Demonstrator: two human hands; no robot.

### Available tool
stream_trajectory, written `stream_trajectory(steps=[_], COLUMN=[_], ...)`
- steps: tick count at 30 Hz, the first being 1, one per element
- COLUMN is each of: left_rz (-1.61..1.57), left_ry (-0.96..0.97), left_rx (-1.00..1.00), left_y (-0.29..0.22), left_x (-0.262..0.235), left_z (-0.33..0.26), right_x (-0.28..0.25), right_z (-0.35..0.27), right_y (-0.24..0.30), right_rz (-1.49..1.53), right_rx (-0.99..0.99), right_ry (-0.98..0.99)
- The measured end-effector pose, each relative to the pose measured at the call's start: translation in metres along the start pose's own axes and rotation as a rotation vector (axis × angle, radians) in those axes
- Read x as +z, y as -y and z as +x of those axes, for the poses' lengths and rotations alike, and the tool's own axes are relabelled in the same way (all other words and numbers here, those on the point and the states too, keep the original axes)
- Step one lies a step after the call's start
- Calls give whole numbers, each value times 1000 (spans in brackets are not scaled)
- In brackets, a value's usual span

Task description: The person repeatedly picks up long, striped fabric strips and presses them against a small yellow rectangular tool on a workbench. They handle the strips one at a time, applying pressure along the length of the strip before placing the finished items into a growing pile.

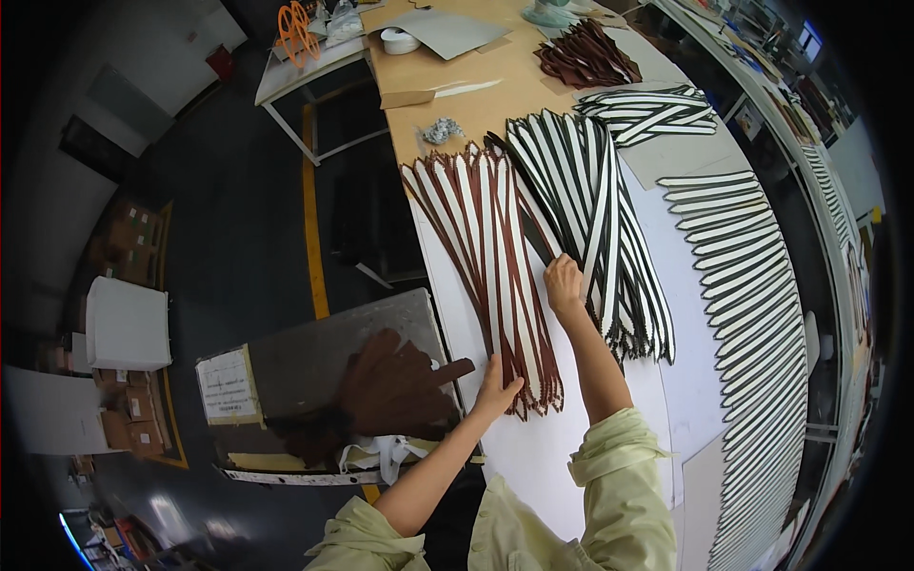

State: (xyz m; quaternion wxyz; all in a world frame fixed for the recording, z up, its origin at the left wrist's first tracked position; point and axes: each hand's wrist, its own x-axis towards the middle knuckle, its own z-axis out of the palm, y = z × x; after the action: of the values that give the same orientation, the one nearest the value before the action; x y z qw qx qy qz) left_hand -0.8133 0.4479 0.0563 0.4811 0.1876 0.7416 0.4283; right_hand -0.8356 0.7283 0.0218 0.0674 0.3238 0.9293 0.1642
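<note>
Hands on the brown strips

The left hand (497,385) presses flat on the brown strips (490,257) on the table (543,457), likely to keep them from sliding. The right hand (564,285) pinches one strip's top end.

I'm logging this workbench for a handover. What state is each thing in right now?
Left hand: open, flat on the brown strips' near end.
Right hand: fingers pressing the brown strips' edge.
Brown strips: fanned, overlapping.
Black strips: fanned beside them.
White strips: laid in a long overlapping row.
Tape roll: lying flat.
</note>
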Motion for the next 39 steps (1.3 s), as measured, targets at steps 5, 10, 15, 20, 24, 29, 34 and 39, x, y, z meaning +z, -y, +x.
stream_trajectory(steps=[5,10,15,20,24,29,34,39], left_rz=[-32,-27,19,94,9,52,-210,-38], left_ry=[-13,5,-49,-36,-47,-66,205,494], left_rx=[61,60,114,257,91,-63,286,325], left_y=[12,3,26,39,12,-26,-32,-26], left_x=[5,6,10,16,-7,1,-5,-109], left_z=[2,-3,10,20,16,-10,-86,-259], right_x=[-9,18,-64,-61,-64,-26,-92,-60], right_z=[15,6,-7,-50,-61,-74,-60,-126], right_y=[9,-20,-6,44,59,6,13,64], right_rz=[-98,102,243,216,627,1199,709,791], right_rx=[-16,11,-29,-199,-48,104,-148,-72], right_ry=[184,-166,-208,-148,73,77,194,-133])
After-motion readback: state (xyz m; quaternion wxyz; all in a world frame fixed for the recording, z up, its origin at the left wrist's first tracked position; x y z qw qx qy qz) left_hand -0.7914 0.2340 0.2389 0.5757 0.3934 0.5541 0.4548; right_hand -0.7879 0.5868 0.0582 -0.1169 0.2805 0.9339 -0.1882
